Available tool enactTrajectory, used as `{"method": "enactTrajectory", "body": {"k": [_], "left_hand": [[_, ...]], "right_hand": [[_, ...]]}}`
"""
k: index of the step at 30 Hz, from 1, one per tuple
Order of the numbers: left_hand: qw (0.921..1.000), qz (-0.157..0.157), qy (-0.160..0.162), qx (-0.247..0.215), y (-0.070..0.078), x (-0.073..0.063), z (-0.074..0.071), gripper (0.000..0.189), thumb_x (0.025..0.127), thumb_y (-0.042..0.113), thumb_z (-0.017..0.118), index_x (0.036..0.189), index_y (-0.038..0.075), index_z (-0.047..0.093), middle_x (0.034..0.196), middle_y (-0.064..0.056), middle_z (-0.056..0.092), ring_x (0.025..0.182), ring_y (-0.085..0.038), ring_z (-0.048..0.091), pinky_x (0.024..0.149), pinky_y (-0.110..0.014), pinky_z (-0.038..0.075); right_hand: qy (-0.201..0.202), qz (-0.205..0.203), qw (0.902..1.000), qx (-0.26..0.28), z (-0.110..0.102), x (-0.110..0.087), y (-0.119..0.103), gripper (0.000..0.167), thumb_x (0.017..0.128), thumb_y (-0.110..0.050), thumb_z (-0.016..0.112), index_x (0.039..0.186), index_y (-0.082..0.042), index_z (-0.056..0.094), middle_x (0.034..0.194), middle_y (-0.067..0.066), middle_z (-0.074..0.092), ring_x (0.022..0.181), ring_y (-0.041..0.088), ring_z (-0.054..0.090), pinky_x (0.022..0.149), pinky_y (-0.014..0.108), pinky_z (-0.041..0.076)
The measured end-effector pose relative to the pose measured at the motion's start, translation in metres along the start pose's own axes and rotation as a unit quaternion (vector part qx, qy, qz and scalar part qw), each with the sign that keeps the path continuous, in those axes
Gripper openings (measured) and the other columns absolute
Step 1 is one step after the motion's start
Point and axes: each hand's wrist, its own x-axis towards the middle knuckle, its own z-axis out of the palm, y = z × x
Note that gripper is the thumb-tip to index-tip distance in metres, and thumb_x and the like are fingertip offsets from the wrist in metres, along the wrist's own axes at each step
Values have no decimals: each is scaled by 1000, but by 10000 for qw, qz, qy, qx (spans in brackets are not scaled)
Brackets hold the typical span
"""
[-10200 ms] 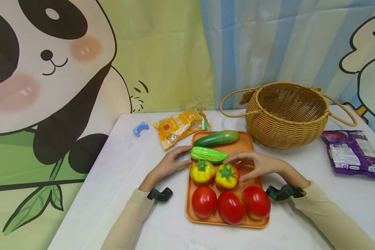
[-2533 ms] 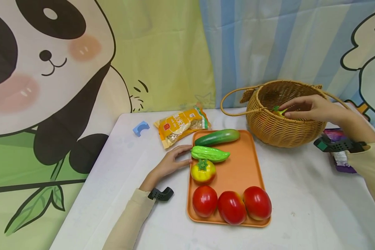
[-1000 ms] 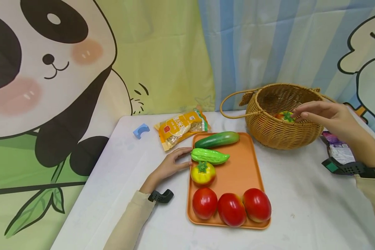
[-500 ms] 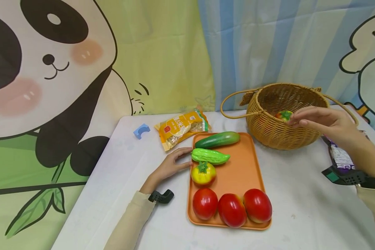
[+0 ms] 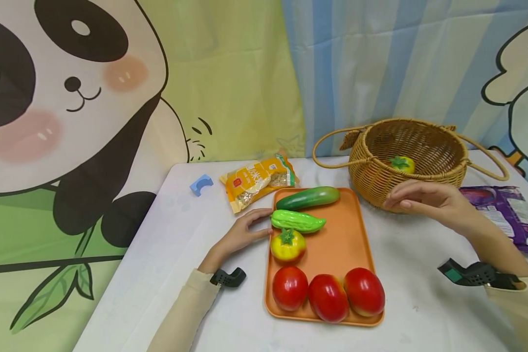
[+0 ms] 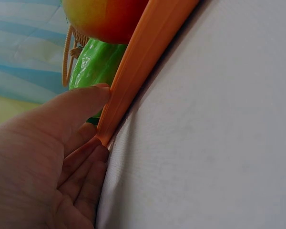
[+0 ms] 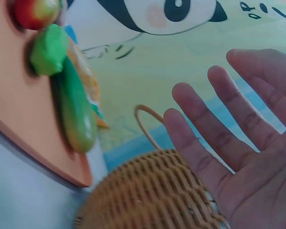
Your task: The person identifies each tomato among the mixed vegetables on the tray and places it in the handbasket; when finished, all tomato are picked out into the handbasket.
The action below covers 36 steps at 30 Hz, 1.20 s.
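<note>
My left hand (image 5: pixel 242 234) rests with loose fingers against the left rim of an orange tray (image 5: pixel 334 244); in the left wrist view the thumb (image 6: pixel 86 98) touches the tray's wall. On the tray lie a dark green toy cucumber (image 5: pixel 308 198), a light green toy bitter melon (image 5: pixel 298 221), a yellow-red toy persimmon (image 5: pixel 288 245) and three red toy fruits (image 5: pixel 327 297). Another toy persimmon (image 5: pixel 402 164) sits inside the wicker basket (image 5: pixel 378 181). My right hand (image 5: pixel 435 203) is in front of the basket, holding nothing, its fingers (image 7: pixel 200 109) extended and spread.
A yellow food packet (image 5: pixel 259 181) lies behind the tray, with a small blue arched block (image 5: pixel 201 185) to its left. Right of the basket lies a purple packet (image 5: pixel 506 215), partly behind my right arm. The basket's handles (image 5: pixel 488 168) stick out at both sides.
My right hand has taken one toy persimmon from the tray to the basket, let go, and drawn back down and toward me. My left hand has stayed at the tray's edge.
</note>
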Motion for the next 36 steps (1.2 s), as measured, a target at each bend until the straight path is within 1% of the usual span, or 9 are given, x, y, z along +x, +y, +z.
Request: {"method": "enactTrajectory", "body": {"k": [3,10,13,16,20,23,29,33,36], "left_hand": [[10000,-11,-12,-11,0,0,0,51,90,6,69,138,0,52,144,-17,49,135,-30,45,115,-44,34],[10000,29,-3,-21,-1,0,0,51,90,5,69,138,-1,51,144,-18,49,135,-32,44,114,-46,34],[10000,-3,-28,-54,-1,1,0,51,90,5,69,138,-1,51,144,-18,48,135,-31,44,115,-45,33],[10000,-22,-44,-76,-11,4,2,52,90,5,69,138,-1,51,145,-18,47,136,-31,43,115,-44,32],[10000,15,27,-10,-29,8,5,53,90,6,70,139,1,50,146,-16,47,136,-30,43,116,-44,32],[9999,68,73,40,-35,9,6,53,89,9,71,139,4,52,144,-12,50,135,-27,45,115,-43,33],[9999,87,73,55,-36,9,3,52,89,16,73,138,11,55,143,-5,52,134,-21,47,114,-39,36],[9999,54,50,89,-34,9,2,52,89,18,73,138,13,55,143,-3,52,134,-19,47,114,-37,35],[9999,38,41,136,-33,8,2,52,90,18,73,139,12,54,144,-3,51,134,-19,47,114,-36,35]], "right_hand": [[-223,-78,9997,31,6,-1,6,32,87,28,46,115,19,58,122,19,62,109,23,63,91,26,54],[-529,-169,9981,282,16,-2,15,35,86,31,42,116,19,57,122,21,60,109,24,63,90,30,55],[-594,-111,9978,282,19,-3,17,36,86,30,42,116,17,58,121,21,60,108,24,63,89,30,56],[-700,-71,9972,244,22,-4,19,38,85,31,43,116,16,58,121,20,60,108,23,63,88,29,56],[-954,-81,9950,288,25,-3,22,42,83,33,43,118,15,57,121,20,59,110,24,61,88,29,56],[-1142,-53,9929,330,26,-3,23,45,81,33,44,119,13,57,120,20,59,111,24,60,90,27,54],[-1575,-45,9860,541,30,-4,29,52,76,36,48,121,11,58,123,17,60,110,20,59,92,28,54],[-1855,-31,9809,578,36,-3,33,53,76,35,51,121,9,58,124,17,60,110,20,60,90,31,55],[-2036,-8,9776,540,42,-2,34,51,77,32,53,122,8,58,122,19,60,112,22,59,90,35,56]]}}
